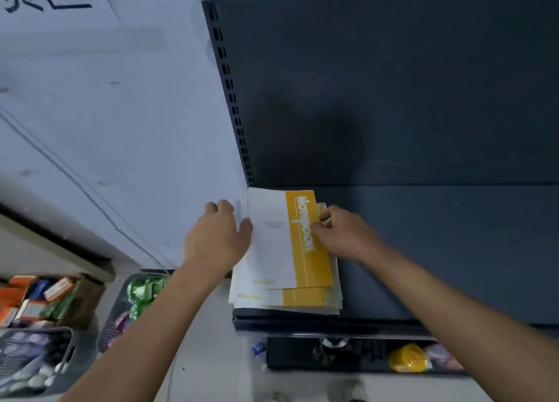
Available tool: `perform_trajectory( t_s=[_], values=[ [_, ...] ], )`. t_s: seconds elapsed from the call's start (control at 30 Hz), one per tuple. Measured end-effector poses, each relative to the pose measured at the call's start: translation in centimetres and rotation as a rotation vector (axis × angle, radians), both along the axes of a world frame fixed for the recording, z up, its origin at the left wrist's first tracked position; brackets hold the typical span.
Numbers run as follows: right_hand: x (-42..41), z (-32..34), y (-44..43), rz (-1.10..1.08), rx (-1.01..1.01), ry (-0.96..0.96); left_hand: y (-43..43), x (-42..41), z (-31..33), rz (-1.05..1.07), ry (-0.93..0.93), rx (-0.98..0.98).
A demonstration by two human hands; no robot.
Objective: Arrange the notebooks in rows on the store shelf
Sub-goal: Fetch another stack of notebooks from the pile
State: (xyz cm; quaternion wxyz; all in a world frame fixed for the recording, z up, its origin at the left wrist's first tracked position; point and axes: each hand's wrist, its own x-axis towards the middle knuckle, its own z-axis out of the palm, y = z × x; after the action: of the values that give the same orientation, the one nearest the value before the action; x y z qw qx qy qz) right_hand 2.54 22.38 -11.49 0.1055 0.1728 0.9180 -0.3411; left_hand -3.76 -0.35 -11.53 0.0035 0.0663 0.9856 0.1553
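Grey basket (45, 330) of small goods sits at the lower left of the frame, well apart from the work, and a yellow pack (406, 359) lies on a lower tier at the lower right.

Above them, at centre frame, the notebooks (290, 250) lie as a flat stack at the left end of the dark shelf (423, 250), their front edges fanned and uneven. The left hand (217, 238) curls round the stack's left edge with its thumb on the white cover. The right hand (341, 235) pinches the right edge at the yellow band.

The step looks like squaring the stack. Best to press both sides inward together, tap the covers flush, then slide the stack back until it meets the back panel (393, 99). The loose top covers could skid, so keep a thumb down on them.
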Motion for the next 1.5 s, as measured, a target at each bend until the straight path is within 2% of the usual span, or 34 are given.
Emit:
perform_trajectory(
  t_s=[0.23, 0.37, 0.57, 0.7, 0.93, 1.13, 1.3, 1.37, 1.5],
  values=[
    [0.4, -0.2, -2.6, -0.124, 0.084, -0.029, -1.2, -0.8, -0.7, -0.14, -0.031, 0.143],
    [-0.1, 0.7, -2.9, -0.149, 0.081, -0.046, -1.1, -1.6, -0.7, -0.139, -0.082, 0.193],
    [0.3, 1.3, -3.8, -0.138, 0.015, -0.162, -0.8, -1.5, -0.5, -0.139, -0.034, 0.158],
    [0.7, 1.3, -4.2, -0.114, 0.056, -0.199, -0.3, -0.7, -0.3, -0.114, 0.029, 0.109],
    [0.9, 1.2, -4.9, -0.044, 0.157, -0.147, 0.1, -0.3, 0.4, -0.179, 0.003, 0.126],
    [1.5, 1.6, -5.4, -0.07, 0.072, -0.067, -0.7, -1.0, 1.0, -0.111, 0.031, 0.198],
    [1.7, 1.7, -5.3, -0.039, 0.132, -0.108, -1.9, -1.5, 1.2, -0.057, -0.042, 0.169],
    [1.5, 1.7, -5.0, -0.055, 0.074, -0.138, -2.0, -1.4, 1.3, -0.043, -0.064, 0.178],
    [0.8, 1.7, -4.3, -0.258, -0.254, -0.179, -1.6, -1.1, 1.4, -0.001, -0.071, 0.246]
  ],
)
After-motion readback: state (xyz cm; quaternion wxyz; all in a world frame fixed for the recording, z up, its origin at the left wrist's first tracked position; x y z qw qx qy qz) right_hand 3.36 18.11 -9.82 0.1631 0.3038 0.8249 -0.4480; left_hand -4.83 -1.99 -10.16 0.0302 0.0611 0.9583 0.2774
